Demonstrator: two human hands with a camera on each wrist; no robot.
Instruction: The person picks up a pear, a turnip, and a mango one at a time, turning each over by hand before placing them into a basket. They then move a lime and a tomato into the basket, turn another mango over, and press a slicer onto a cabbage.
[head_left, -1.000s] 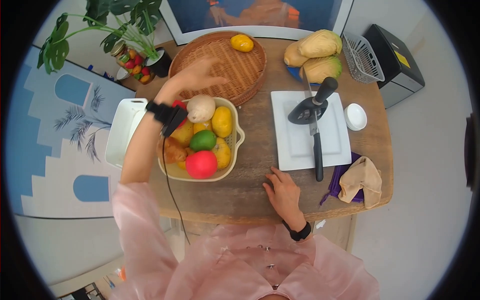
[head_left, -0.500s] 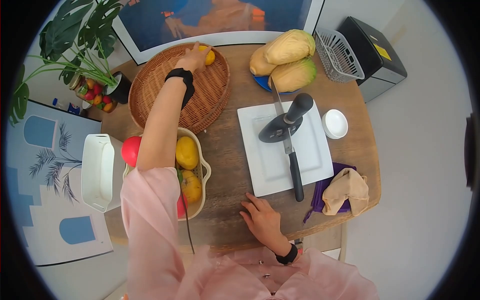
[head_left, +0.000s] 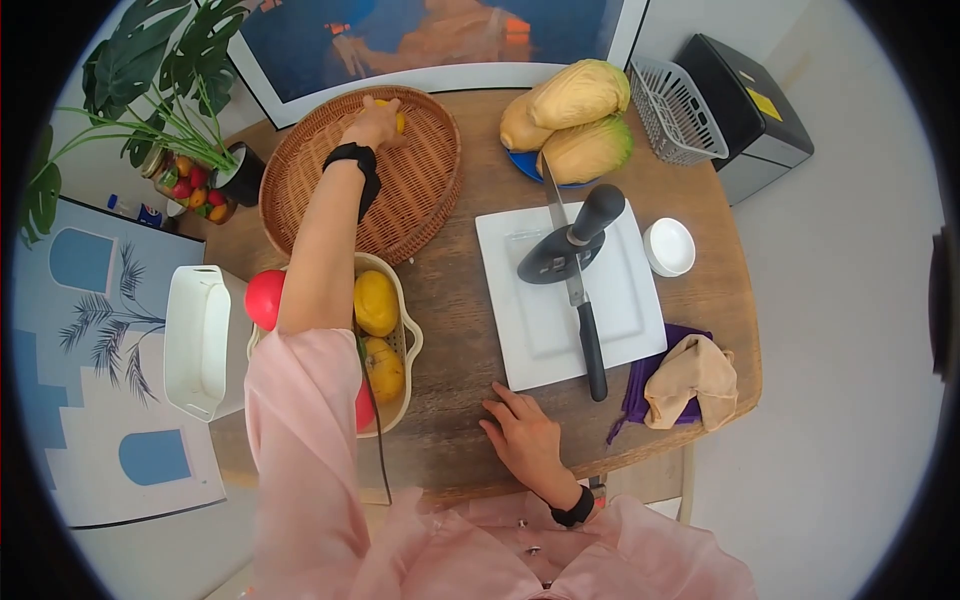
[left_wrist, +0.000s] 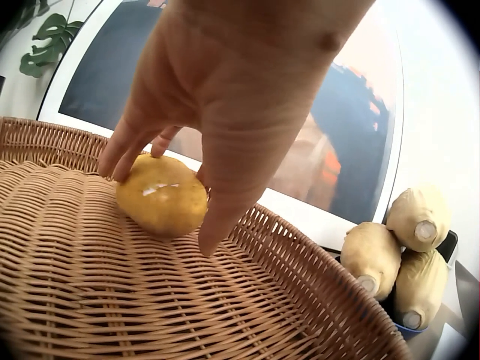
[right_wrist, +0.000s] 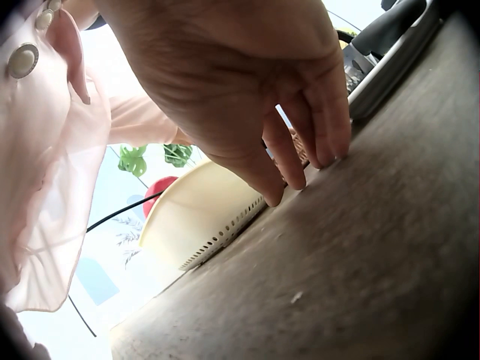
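Over the round wicker tray (head_left: 420,190), the left hand (head_left: 371,124) has its fingers and thumb round a yellow fruit (head_left: 400,122). In the left wrist view this hand (left_wrist: 225,97) spans the fruit (left_wrist: 162,196), fingers on the far side and thumb on the near side; the fruit sits on the weave (left_wrist: 97,262). The right hand (head_left: 528,441) rests on the wooden table near the white square plate (head_left: 505,345), its fingertips touching the wood and nothing held, as the right wrist view also shows of the hand (right_wrist: 247,90).
Below the left forearm is a cream basket (head_left: 414,345) of fruit, beside a white bin (head_left: 190,345). A knife (head_left: 592,350) and a black holder (head_left: 560,258) are on the plate. Cabbages (head_left: 580,95), a bowl (head_left: 669,248) and a cloth (head_left: 690,380) stand around it.
The left hand has moved from above the near part of the wicker tray to the fruit, which has shifted left within the tray. The right hand stays on the table; the head view has shifted.
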